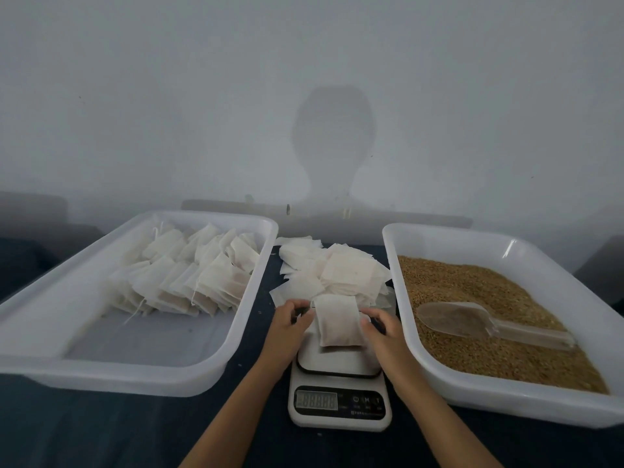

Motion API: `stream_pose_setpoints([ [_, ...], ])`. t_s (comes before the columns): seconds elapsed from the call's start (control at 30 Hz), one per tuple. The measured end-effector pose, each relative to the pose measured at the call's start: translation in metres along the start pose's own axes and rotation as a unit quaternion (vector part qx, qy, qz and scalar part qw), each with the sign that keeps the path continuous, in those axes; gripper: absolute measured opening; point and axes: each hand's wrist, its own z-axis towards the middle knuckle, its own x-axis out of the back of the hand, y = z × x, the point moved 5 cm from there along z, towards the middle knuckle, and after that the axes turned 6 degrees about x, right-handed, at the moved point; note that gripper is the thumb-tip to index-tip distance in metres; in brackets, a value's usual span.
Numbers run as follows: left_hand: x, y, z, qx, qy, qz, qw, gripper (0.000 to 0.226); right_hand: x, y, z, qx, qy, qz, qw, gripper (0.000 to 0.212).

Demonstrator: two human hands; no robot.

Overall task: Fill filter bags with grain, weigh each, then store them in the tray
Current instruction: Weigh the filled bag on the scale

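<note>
— Where was the filled bag at that moment?

— The filled filter bag (pixel 340 321) lay on the platform of the scale (pixel 339 383), plump, standing a little tilted toward the far side, right between the two hands.

— And the fingers?

— The left hand (pixel 291 321) sat at the bag's left edge with its fingers curled; the fingertips were at the bag's upper left corner, seemingly pinching it, though blur kept me from being sure of the contact. The right hand (pixel 380 327) mirrored it — fingers bent at the bag's right edge, touching or nearly touching the side, a dark gap showing under the knuckles.

— What surrounded the scale?

— Just behind it was a loose pile of empty bags (pixel 332 276) on the dark table (pixel 101 434). To the left stood the white storage tray (pixel 141 373), with rows of filled bags (pixel 189 275) leaning in its far half. To the right stood a white grain tray (pixel 574 405) holding brown grain (pixel 472 292), with a clear plastic scoop (pixel 472 320) lying on top.

— The display?

— Lit, but the digits were unreadable.
</note>
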Motion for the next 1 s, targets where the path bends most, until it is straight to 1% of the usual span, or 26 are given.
stream_pose_setpoints([
  [0.07, -0.004, 0.008, 0.003, -0.017, -0.010, 0.015, 1.000, 0.013, -0.004, -0.003, 0.013, 0.011, 0.017, -0.027, 0.999, 0.019],
  [0.17, -0.011, 0.019, 0.007, -0.031, -0.024, 0.047, 0.998, 0.022, -0.011, -0.009, 0.026, 0.018, 0.027, -0.046, 0.998, 0.008],
  [0.3, -0.013, 0.033, 0.009, -0.073, 0.008, 0.052, 0.996, 0.020, -0.011, -0.020, 0.031, 0.065, 0.066, -0.066, 0.994, 0.007],
  [0.33, -0.013, 0.036, 0.009, -0.080, 0.019, 0.063, 0.995, 0.020, -0.010, -0.023, 0.031, 0.073, 0.073, -0.060, 0.993, 0.008],
  [0.4, -0.010, 0.045, 0.006, -0.102, 0.044, 0.067, 0.991, 0.019, -0.007, -0.030, 0.029, 0.088, 0.081, -0.010, 0.993, 0.010],
  [0.47, -0.008, 0.053, 0.003, -0.119, 0.037, 0.032, 0.992, 0.018, -0.007, -0.038, 0.025, 0.106, 0.076, 0.061, 0.990, 0.006],
  [0.5, -0.008, 0.056, 0.003, -0.120, 0.023, 0.016, 0.992, 0.016, -0.007, -0.041, 0.022, 0.120, 0.075, 0.083, 0.986, 0.008],
  [0.57, -0.005, 0.060, 0.004, -0.128, 0.011, -0.003, 0.992, 0.019, -0.008, -0.045, 0.018, 0.146, 0.073, 0.097, 0.982, 0.012],
  [0.63, 0.000, 0.063, 0.004, -0.136, 0.025, -0.016, 0.990, 0.026, -0.008, -0.044, 0.018, 0.147, 0.061, 0.113, 0.981, 0.006],
  [0.67, 0.002, 0.063, 0.004, -0.135, 0.030, -0.023, 0.990, 0.026, -0.008, -0.042, 0.019, 0.143, 0.051, 0.117, 0.981, 0.002],
  [0.77, 0.003, 0.060, 0.003, -0.127, 0.019, -0.061, 0.990, 0.021, -0.007, -0.040, 0.018, 0.155, 0.023, 0.097, 0.983, 0.003],
  [0.9, 0.002, 0.053, 0.000, -0.107, 0.004, -0.126, 0.986, 0.013, -0.003, -0.037, 0.015, 0.169, 0.019, 0.103, 0.980, 0.017],
  [1.0, 0.001, 0.047, -0.001, -0.090, 0.013, -0.132, 0.987, 0.013, -0.001, -0.037, 0.014, 0.173, 0.005, 0.100, 0.980, 0.021],
])
